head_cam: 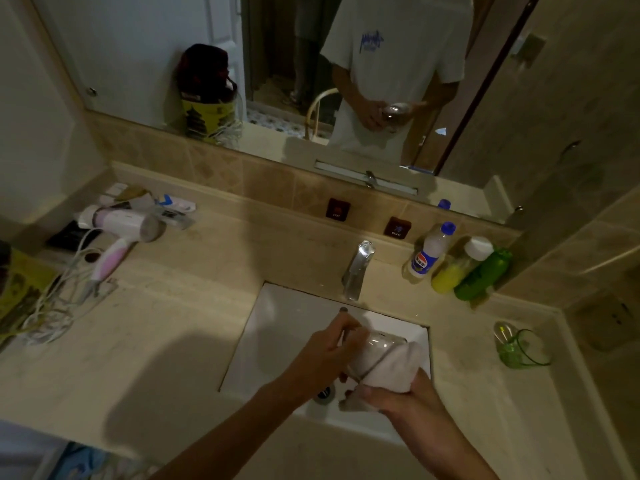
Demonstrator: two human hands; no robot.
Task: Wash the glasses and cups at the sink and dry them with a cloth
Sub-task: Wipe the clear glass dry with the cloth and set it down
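Glass [375,351] (clear, round) gripped by left hand [323,358], stuffed with white cloth [393,367].

Domestic bathroom. Evidence: white basin [277,327] under the hands, chrome tap [358,270] beyond them, wall mirror [277,64] behind, hairdryer [121,230] far left, tiled walls, bottles [433,251] right.

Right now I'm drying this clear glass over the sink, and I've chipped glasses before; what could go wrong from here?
1. The clear drinking glass is tilted over the white sink basin, held by the left hand while the right hand pushes the white cloth inside; a slip could drop it on the basin.
2. The chrome tap stands close behind; lifting the glass could knock it.
3. The green glass cup lies on its side by the counter edge and might roll.
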